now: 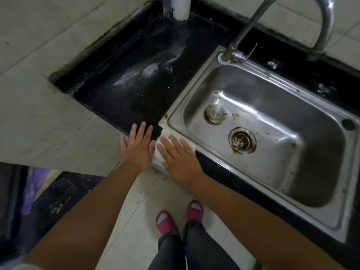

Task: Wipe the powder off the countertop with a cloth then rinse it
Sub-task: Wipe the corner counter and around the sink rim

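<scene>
Nearby, sink (pixel 196 82) beside powder (pixel 150 69), faucet (pixel 231 49) overhead.

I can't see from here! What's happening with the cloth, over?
Both hands flat: left hand on counter edge, right hand pressing cloth. Powder unwiped. Nothing blocking.

Dim, flat indoor light; soft glare on the steel sink (pixel 276 106) and tap (pixel 319 20); wide-angle bowing at edges; slight overall softness.
</scene>
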`<state>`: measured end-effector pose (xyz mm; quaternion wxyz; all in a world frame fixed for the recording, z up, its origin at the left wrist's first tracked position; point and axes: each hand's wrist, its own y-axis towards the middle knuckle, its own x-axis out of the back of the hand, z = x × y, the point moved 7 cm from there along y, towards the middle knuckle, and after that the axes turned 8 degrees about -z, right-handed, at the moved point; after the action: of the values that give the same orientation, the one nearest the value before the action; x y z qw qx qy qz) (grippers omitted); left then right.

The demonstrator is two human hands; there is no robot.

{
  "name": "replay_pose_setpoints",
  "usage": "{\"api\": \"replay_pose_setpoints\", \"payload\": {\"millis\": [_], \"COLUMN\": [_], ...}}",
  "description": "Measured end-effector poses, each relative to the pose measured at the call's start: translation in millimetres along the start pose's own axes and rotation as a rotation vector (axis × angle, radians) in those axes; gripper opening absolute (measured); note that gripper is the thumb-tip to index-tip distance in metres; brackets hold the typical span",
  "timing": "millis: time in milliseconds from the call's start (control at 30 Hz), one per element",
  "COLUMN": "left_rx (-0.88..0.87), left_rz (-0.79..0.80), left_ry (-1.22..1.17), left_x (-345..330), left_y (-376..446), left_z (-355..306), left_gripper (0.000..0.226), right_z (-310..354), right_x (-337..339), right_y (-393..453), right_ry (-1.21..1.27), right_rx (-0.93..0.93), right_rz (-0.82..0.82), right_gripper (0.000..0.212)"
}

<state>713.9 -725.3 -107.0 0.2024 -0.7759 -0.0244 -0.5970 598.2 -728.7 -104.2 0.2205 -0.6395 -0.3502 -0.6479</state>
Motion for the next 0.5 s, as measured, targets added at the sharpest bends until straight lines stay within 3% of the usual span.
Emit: {"api": "replay_pose_setpoints", "payload": {"millis": [100, 200, 333, 500], "left_rx": [0.013, -0.006, -0.018, 0.162], "left_rz": [0.050, 0.052, 0.014, -0.095], "left_ry": [-0.002, -0.050, -0.061, -0.057], "left_x": [1.7, 5.5, 7.5, 11.2], "left_y": [-0.3, -1.0, -5.3, -17.5], "left_z": [-1.5, -2.3, -0.1, 19.8], "left_gripper": [0.050, 0.050, 0.049, 0.049], "right_z": [-3.3, -27.5, -60.8, -54.1], "right_x": [3.0, 11.0, 22.1, 20.9], "right_y": [-9.9, -69.9, -144.4, -116.3], "right_ry": [0.021, -0.007, -0.038, 0.082], "right_rx": [-0.028, -0.025, -0.051, -0.058], "right_rz": [0.033, 0.018, 0.077, 0.057], "right_gripper": [0.053, 0.046, 0.053, 0.052]}}
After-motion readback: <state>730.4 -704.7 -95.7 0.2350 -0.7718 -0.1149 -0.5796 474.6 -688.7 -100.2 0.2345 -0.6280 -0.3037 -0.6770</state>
